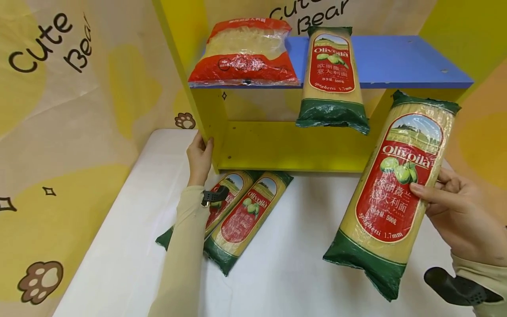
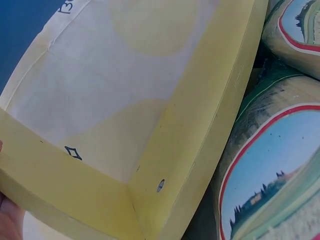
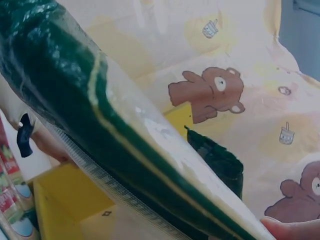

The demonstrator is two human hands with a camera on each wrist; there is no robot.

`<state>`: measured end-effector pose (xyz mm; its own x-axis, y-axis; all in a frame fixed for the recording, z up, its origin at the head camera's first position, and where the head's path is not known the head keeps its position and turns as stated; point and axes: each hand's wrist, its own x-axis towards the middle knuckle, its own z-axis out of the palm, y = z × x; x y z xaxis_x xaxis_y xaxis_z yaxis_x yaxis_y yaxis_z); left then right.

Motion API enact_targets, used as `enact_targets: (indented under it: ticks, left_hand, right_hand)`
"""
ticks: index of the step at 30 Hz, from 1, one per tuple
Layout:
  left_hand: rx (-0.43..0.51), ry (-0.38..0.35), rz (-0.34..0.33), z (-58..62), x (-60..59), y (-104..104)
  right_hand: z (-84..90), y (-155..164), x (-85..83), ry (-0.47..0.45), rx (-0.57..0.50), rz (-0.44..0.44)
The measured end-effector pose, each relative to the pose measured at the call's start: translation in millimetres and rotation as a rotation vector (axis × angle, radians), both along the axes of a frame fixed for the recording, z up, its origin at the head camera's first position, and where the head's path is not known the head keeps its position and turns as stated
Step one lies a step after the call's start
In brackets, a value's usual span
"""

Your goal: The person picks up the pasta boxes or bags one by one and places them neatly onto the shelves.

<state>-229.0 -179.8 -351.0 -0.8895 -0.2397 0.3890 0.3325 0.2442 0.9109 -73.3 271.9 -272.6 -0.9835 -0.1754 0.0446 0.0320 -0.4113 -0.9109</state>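
One packet (image 1: pixel 392 193) — spaghetti (image 1: pixel 352 231) inside — in right hand (image 1: pixel 461 209)

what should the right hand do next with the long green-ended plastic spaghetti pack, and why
Probably raise the long green-ended plastic spaghetti pack in the right hand toward the flat blue shelf board: bare surface shows there, right of the matching red-labelled pack, and the left hand grips the flat yellow side panel, which may help steady things.
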Motion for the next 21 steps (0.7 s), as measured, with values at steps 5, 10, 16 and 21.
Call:
enact_targets:
  ticks: [5, 10, 16, 21]
  left_hand:
    - [0.007, -0.011, 0.009, -12.1, -11.5, -5]
    - [0.003, 0.014, -0.005, 0.5, 0.8, 1]
    - [-0.009, 0.008, 0.011, 11.7, 11.9, 7]
    - [-0.014, 0.003, 0.012, 10.6, 11.8, 6]
  right_hand:
    - [10.6, 7, 0.5, 0.041, 0.046, 0.003]
    - [23.0, 10, -6.3, 0.069, 0.062, -0.02]
    - [44.4, 10, -23.8, 0.05, 0.099, -0.071]
    - [61.1, 10, -45.1, 0.027, 0.038, -0.076]
